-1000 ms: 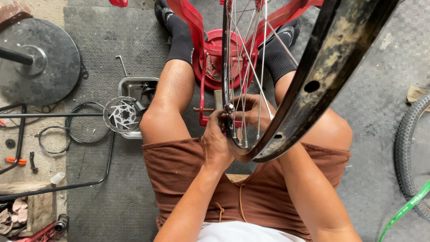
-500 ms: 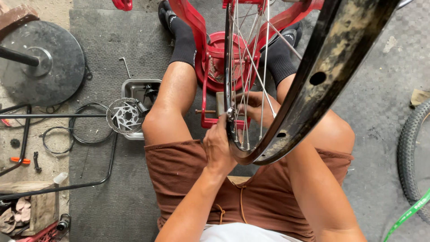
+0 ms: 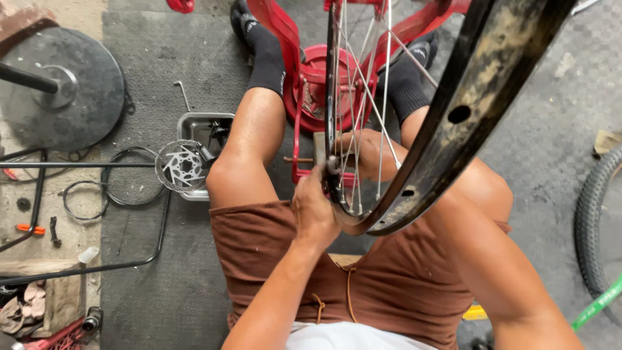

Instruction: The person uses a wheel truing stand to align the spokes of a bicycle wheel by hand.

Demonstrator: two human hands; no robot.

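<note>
now both hands (image 3: pixel 337 185) around the wheel hub (image 3: pixel 334 170), left hand (image 3: pixel 315 207) pinching it, right hand's (image 3: pixel 366 152) grip unclear behind spokes

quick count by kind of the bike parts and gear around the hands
spoked wheel in the red stand, left hand and right hand on it: 1
brake disc: 1
metal tray: 1
tyre at right: 1
total: 5

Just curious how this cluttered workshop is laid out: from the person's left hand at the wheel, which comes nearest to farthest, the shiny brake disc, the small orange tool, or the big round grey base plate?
From the left hand at the spoked wheel:
1. Shiny perforated brake disc, to the left beside the knee.
2. Small orange tool, far left on the floor.
3. Big round grey base plate, upper left; roughly as far as the orange tool, too close to call.
</note>
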